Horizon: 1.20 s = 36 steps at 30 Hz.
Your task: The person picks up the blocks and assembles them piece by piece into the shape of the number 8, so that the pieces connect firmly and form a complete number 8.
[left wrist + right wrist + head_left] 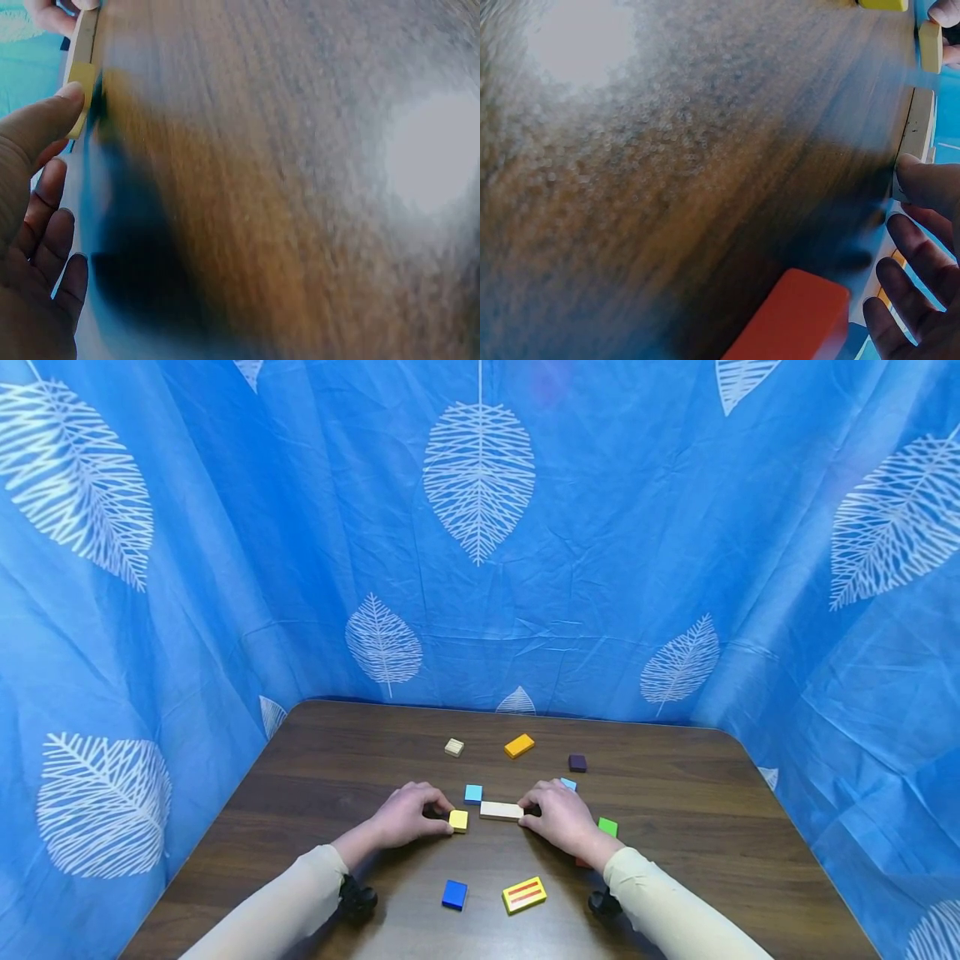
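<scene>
Between thumb and fingers, my left hand pinches a small yellow block near the middle of the table. In the left wrist view the thumb lies on that yellow block. My right hand pinches the right end of a long cream block. A narrow gap separates the two blocks in the head view. Just behind them sits a light blue block. Another light blue block is partly hidden behind the right hand.
Nearer me lie a dark blue block and a yellow block with red stripes. Farther back are a ridged beige block, an orange block and a dark block. A green block and a red block flank the right wrist.
</scene>
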{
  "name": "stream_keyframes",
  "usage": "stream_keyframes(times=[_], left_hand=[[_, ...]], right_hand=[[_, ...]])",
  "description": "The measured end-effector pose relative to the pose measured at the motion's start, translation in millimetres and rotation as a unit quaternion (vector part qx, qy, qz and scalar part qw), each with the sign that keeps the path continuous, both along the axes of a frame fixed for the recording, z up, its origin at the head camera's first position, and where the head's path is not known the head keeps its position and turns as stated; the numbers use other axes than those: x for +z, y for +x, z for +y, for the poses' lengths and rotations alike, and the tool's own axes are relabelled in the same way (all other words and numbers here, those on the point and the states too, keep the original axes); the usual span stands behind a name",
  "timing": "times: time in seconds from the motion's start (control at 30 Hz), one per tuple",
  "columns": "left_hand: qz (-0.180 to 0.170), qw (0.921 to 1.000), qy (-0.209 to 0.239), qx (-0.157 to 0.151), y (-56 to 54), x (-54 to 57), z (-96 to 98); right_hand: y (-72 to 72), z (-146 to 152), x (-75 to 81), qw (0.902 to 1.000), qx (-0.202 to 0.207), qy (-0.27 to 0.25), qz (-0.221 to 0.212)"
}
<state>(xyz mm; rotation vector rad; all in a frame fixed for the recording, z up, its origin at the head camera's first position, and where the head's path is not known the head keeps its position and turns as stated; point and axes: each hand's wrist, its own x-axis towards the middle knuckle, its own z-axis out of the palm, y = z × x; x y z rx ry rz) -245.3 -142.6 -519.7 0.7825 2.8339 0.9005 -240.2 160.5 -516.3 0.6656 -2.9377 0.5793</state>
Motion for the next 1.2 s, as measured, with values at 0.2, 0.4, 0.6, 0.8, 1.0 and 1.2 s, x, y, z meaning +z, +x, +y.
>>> stream_keyframes(times=[0.2,0.4,0.6,0.8,1.0,1.2], left_hand=[[-0.012,0.9999,0.002,-0.001,0.6,-1.3,5.6],[-0.001,1.0000,0.000,-0.004,1.7,-2.7,9.7],[0.008,0.9999,0.008,-0.010,3.9,-2.2,13.2],[-0.004,1.0000,0.003,-0.003,3.8,-2.6,16.0],[-0.006,0.9999,0.008,0.004,3.2,-4.1,17.3],[-0.009,0.9999,0.011,0.007,4.0,-4.2,18.3]], right_hand=[[-0.1,0,-0.3,1.0000,-0.001,0.000,-0.002],[0.6,0,-0.4,1.0000,0.000,0.001,0.001],[0.4,0,-1.3,1.0000,-0.003,0.001,0.001],[0.2,0,-1.7,1.0000,-0.006,0.001,0.003],[0.1,0,-2.0,1.0000,-0.006,0.000,0.006],[0.4,0,-2.2,0.9999,-0.004,-0.004,0.009]])
